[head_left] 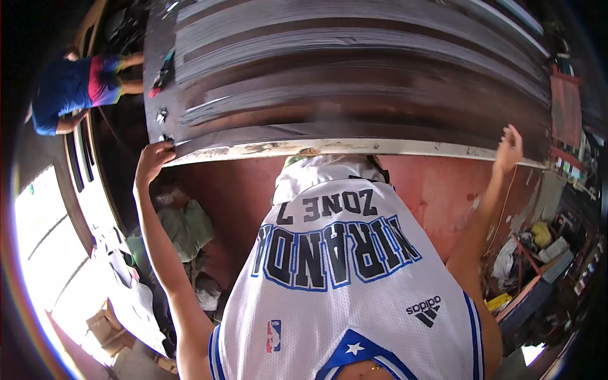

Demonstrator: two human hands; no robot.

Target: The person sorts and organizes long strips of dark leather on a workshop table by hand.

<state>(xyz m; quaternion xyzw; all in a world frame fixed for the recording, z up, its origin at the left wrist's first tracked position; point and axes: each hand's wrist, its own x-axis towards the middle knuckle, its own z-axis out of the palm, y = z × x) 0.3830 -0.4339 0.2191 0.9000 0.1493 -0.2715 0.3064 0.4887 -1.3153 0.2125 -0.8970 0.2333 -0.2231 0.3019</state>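
A wide table (418,147) with a pale, worn front edge stands against my waist. Across its top lies a dark brown sheet-like covering (354,76) with long glossy bands running left to right. At the near left corner my left hand (154,162) is closed, its fingertips curled over the edge beside a small dark object (166,138); what they pinch is hidden. My right hand (508,149) is raised by the right end of the front edge, fingers stretched out and holding nothing.
Beyond the left side stands another person (76,88). Small tools (163,75) lie along the table's left margin. A green bundle (183,228) sits below on the left, and a cluttered shelf (538,272) is at lower right.
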